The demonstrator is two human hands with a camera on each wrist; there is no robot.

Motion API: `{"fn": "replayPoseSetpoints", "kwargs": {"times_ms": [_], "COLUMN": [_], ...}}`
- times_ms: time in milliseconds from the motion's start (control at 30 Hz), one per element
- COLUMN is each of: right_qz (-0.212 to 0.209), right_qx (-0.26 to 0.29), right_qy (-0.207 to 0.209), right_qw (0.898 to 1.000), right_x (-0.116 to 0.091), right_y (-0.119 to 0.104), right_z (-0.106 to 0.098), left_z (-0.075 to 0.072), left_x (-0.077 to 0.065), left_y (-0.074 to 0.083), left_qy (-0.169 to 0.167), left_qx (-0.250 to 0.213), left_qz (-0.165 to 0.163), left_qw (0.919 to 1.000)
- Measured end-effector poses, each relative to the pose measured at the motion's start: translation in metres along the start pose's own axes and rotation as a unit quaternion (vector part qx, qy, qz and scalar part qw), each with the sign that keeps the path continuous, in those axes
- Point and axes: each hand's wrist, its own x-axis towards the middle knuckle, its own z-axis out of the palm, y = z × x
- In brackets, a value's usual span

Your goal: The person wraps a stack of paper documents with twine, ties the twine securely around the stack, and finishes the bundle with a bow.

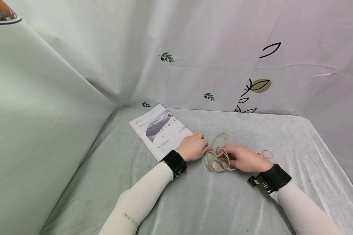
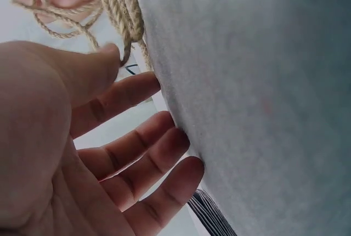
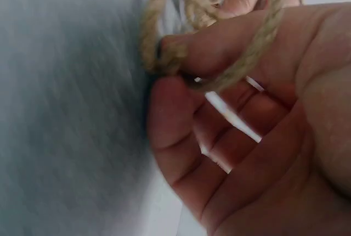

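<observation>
A loose tangle of jute rope [image 1: 216, 163] lies on the grey cloth between my two hands, with one loop stretching away from me. My right hand [image 1: 245, 159] pinches a strand of it between thumb and index finger, seen close in the right wrist view, where the rope [image 3: 258, 49] curves over the thumb. At the rope's left side is my left hand [image 1: 193, 146]. Its fingers [image 2: 156, 156] are loosely extended with their tips at the cloth, and its thumb tip is right at a hanging strand of the rope [image 2: 123, 11].
A folded newspaper [image 1: 167, 130] lies under and beyond the left hand. Behind the right wrist is a thin reddish loop [image 1: 267, 154]. The grey cloth [image 1: 211, 202] covers the table, and pale curtains [image 1: 188, 78] with leaf prints stand at the back and sides.
</observation>
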Motion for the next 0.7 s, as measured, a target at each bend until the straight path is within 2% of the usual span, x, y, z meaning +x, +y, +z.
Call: {"fn": "replayPoseSetpoints", "kwargs": {"times_ms": [67, 167, 300, 400, 567, 700], "right_qz": [-0.004, 0.012, 0.047, 0.063, 0.022, -0.022], "right_qx": [0.022, 0.05, 0.049, 0.037, 0.031, 0.043], "right_qy": [-0.009, -0.013, 0.005, 0.031, 0.084, 0.106], "right_qw": [1.0, 0.999, 0.998, 0.997, 0.996, 0.993], "right_x": [0.001, 0.001, -0.001, -0.002, -0.003, -0.001], "right_y": [-0.001, -0.002, -0.001, 0.0, 0.002, 0.001], "right_z": [0.002, 0.002, -0.002, -0.005, -0.006, -0.005], "left_z": [0.0, 0.0, -0.002, -0.006, -0.011, -0.011], "left_x": [0.0, 0.0, 0.0, 0.0, 0.001, 0.002], "left_y": [0.0, -0.001, -0.003, -0.005, -0.008, -0.01], "left_qy": [-0.001, -0.009, -0.028, -0.036, -0.012, 0.036], "left_qx": [-0.002, -0.007, -0.028, -0.064, -0.107, -0.112], "left_qz": [0.0, 0.003, 0.006, 0.0, -0.016, -0.032], "left_qw": [1.0, 0.9999, 0.9992, 0.9973, 0.9941, 0.9925]}}
